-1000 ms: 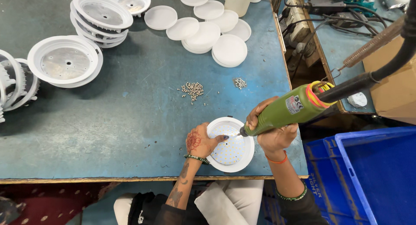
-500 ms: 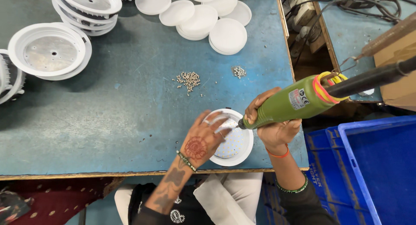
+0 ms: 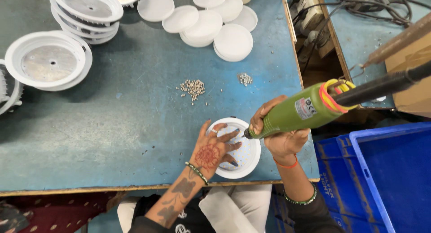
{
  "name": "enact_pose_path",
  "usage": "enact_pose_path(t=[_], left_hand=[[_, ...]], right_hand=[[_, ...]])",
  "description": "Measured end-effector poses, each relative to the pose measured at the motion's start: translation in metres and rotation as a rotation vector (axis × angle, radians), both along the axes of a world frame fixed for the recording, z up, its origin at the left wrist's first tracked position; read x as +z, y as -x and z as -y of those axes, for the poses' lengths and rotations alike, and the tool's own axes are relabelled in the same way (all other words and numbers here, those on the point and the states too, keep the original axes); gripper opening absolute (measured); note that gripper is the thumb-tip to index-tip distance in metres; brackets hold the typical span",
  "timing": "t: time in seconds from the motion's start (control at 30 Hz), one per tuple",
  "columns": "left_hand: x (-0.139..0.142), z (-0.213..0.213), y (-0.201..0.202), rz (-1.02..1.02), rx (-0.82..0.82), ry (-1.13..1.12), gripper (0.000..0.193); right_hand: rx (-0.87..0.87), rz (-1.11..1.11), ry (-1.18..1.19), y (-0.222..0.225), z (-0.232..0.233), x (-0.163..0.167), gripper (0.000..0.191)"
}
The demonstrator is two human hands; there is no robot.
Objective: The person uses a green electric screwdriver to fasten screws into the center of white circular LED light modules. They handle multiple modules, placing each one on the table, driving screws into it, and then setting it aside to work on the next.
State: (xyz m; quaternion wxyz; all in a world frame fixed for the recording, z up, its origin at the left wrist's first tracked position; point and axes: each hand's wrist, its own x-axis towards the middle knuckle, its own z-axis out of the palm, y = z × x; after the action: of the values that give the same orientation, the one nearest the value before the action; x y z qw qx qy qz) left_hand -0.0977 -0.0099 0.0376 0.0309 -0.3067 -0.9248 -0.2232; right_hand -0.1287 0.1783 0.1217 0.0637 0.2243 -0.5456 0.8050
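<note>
Green electric screwdriver (image 3: 298,114) sits clamped in the right hand (image 3: 280,136), long axis slanting, tip down-left onto the round white lamp housing (image 3: 244,159). Left hand (image 3: 213,150) presses flat on it, near the blue surface's (image 3: 134,125) front edge.

A second ago the left hand (image 3: 214,148) gripped the left rim of the white housing (image 3: 246,157) at the lower middle of the frame, fingers curled on the edge. Half a second ago it had slid onto the top, and now it lies flat across the housing's left half with fingers spread, their tips close to the driver's bit. The green screwdriver (image 3: 294,115) has dropped from a steep slant to a flatter one, and its tip has moved from the rim towards the centre of the disc. The right hand (image 3: 279,133) has shifted a little leftward with it.
</note>
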Motion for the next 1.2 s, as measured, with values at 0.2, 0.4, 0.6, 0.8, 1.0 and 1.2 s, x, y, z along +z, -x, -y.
enact_pose_path(t=[0.2, 0.4, 0.6, 0.8, 1.0, 1.2], left_hand=[[0.000, -0.014, -0.006, 0.033, 0.076, 0.025, 0.053], [0.001, -0.012, -0.005, 0.062, 0.052, 0.007, 0.053], [0.004, -0.013, -0.005, 0.106, 0.052, 0.023, 0.054], [0.003, -0.014, -0.005, 0.116, 0.076, 0.060, 0.052], [0.002, -0.010, -0.004, 0.104, 0.043, -0.003, 0.052], [0.002, -0.009, -0.004, 0.136, 0.049, 0.005, 0.052]], right_hand=[[0.001, -0.005, 0.003, 0.004, -0.001, 0.001, 0.090], [-0.004, -0.020, -0.005, 0.006, -0.002, 0.004, 0.089], [-0.027, -0.035, -0.022, 0.004, -0.001, 0.006, 0.089], [-0.024, -0.043, -0.012, 0.003, -0.002, 0.008, 0.090], [-0.042, -0.106, 0.014, 0.006, -0.005, 0.018, 0.087], [-0.288, -0.232, -0.090, -0.005, -0.017, 0.023, 0.063]])
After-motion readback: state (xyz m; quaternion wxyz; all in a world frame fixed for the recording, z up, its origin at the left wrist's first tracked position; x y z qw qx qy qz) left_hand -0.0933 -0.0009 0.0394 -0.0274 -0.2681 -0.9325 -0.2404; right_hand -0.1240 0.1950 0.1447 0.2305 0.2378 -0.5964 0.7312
